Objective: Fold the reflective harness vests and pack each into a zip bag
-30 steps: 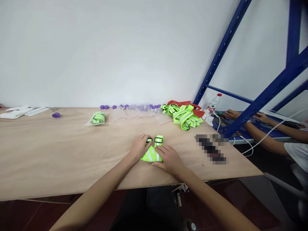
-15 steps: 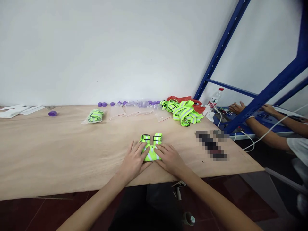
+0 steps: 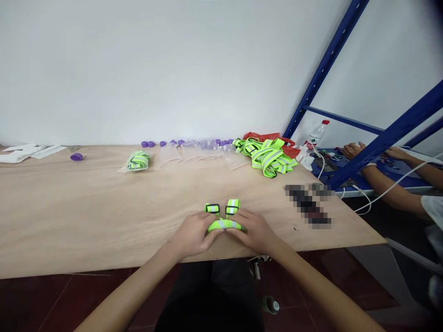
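The folded bundle (image 3: 224, 224) of fluorescent yellow-green webbing with silver-grey reflective stripes is positioned at the front part of the light-brown wooden worktop (image 3: 104, 216), directly between the left hand (image 3: 195, 234) and the right hand (image 3: 255, 230). The left hand grips the bundle's left end; the right hand grips its right end. Both thumbs bear on the near side. Two black rectangular buckles (image 3: 212, 212), each on a strap loop, project from the far side.
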The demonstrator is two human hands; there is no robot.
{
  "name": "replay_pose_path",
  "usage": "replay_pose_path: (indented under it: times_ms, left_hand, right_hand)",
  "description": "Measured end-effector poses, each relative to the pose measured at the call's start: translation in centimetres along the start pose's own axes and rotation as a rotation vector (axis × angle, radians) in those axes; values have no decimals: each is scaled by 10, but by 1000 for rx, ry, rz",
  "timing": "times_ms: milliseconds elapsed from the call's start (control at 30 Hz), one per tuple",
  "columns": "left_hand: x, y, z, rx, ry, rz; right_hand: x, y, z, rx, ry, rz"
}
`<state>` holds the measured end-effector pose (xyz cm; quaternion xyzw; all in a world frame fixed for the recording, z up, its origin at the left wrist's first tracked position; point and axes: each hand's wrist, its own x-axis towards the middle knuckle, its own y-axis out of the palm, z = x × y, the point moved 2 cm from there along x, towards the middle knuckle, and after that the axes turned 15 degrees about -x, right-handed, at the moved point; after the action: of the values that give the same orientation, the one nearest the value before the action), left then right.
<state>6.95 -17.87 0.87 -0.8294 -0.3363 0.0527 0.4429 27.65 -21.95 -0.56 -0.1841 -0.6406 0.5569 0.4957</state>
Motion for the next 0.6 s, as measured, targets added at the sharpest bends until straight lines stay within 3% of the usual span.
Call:
replay_pose_path:
  times_ms: [233,467,600]
  left_hand:
    - [35,-6,15,98,-86,-105]
    - [59,3,38,201,-256,-118]
    - [64,6,41,203,-316,-117]
  right_hand:
    - [34,6,-28,77,129,92]
    - [45,31,-53,-94,240,162]
    - [42,29,-50,-263,435,165]
